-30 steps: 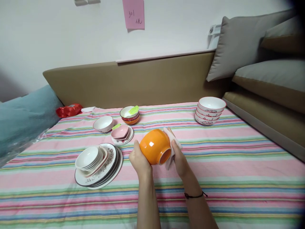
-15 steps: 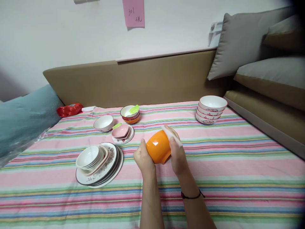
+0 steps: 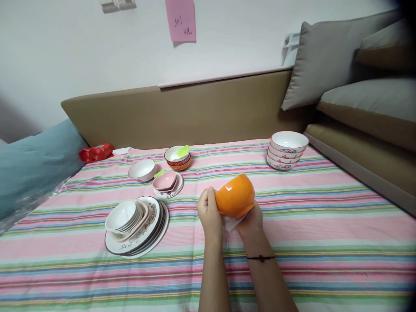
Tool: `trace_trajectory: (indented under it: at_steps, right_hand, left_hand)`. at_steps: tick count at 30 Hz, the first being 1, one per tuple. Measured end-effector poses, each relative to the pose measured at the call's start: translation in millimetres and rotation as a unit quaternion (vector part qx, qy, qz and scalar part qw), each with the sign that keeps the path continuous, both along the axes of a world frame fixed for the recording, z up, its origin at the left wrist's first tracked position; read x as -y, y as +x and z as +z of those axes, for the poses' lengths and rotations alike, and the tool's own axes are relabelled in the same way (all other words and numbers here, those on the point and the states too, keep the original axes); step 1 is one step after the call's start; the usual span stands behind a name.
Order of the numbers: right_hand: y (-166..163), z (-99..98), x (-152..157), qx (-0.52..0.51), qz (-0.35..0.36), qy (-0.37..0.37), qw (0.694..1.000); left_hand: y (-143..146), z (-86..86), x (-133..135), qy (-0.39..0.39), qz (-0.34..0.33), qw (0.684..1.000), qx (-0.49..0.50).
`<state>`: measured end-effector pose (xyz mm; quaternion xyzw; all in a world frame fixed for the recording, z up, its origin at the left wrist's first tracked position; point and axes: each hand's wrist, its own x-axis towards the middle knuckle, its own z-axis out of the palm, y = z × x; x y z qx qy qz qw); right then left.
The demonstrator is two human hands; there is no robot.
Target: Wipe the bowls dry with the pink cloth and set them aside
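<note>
While the orange bowl (image 3: 235, 196) is held tilted above the striped cloth (image 3: 308, 225), the left hand (image 3: 209, 210) has its fingers curled closed on the bowl's left edge. The right hand (image 3: 252, 223) sits beneath with a white wiping cloth (image 3: 232, 223); its fingers are hidden, so their bend I cannot tell. Striped fabric spreads widely rightward, dark-rimmed plates (image 3: 152, 238) stand leftward, and a brown backrest (image 3: 201, 110) bounds the far edge.
</note>
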<state>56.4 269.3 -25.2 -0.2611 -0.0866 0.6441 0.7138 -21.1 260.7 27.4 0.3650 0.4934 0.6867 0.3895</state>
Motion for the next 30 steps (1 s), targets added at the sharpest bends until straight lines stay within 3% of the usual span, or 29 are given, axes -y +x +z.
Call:
trace_trajectory:
  at_steps: [2, 5, 7, 10, 12, 13, 15, 17, 19, 21, 24, 27, 30]
  right_hand:
    - [9.2, 2.7, -1.9, -0.031, 0.004, -0.048, 0.998]
    - [13.9, 12.7, -2.8, -0.034, -0.070, -0.062, 0.995]
    - [10.3, 20.0, -1.2, -0.009, -0.083, -0.039, 0.996]
    - [0.9, 30.4, 6.2, 0.114, -0.056, 0.032, 0.991]
    - [-4.5, 38.5, 14.3, 0.259, -0.058, 0.096, 0.959]
    - [-6.6, 42.9, 18.6, 0.338, -0.058, 0.136, 0.930]
    - [-9.7, 50.7, 25.5, 0.465, -0.048, 0.210, 0.859]
    - [-11.5, 54.1, 27.6, 0.522, -0.045, 0.246, 0.816]
    - [-12.3, 51.4, 24.1, 0.505, -0.068, 0.222, 0.831]
    - [-13.1, 44.4, 17.5, 0.408, -0.082, 0.160, 0.895]
    - [-17.4, 34.9, 10.0, 0.169, -0.027, 0.040, 0.984]
    - [-23.9, 33.6, 8.7, 0.004, 0.026, -0.022, 0.999]
    - [-23.3, 36.3, 8.4, -0.054, 0.020, -0.022, 0.998]
  left_hand:
    - [-4.1, 6.8, 0.5, 0.048, -0.011, 0.996, -0.071]
    - [-7.3, 17.6, 4.7, 0.064, -0.033, 0.990, -0.124]
    - [-7.5, 20.8, 8.0, 0.024, -0.031, 0.985, -0.169]
    - [-9.0, 16.4, 9.6, -0.078, 0.053, 0.969, -0.228]
    - [-12.1, 9.2, 8.0, -0.120, 0.107, 0.962, -0.219]
    - [-13.9, 5.1, 6.7, -0.128, 0.120, 0.963, -0.202]
    - [-17.0, -3.2, 4.3, -0.136, 0.116, 0.970, -0.164]
    - [-18.7, -9.8, 2.6, -0.137, 0.094, 0.978, -0.124]
    - [-18.9, -12.9, 1.5, -0.133, 0.082, 0.986, -0.060]
    - [-17.7, -11.1, 0.6, -0.124, 0.092, 0.987, 0.039]
    - [-13.2, -1.8, -0.2, -0.083, 0.112, 0.967, 0.211]
    - [-7.1, 5.3, 0.3, -0.050, 0.129, 0.943, 0.302]
    - [-4.8, 5.0, 1.0, -0.055, 0.120, 0.962, 0.239]
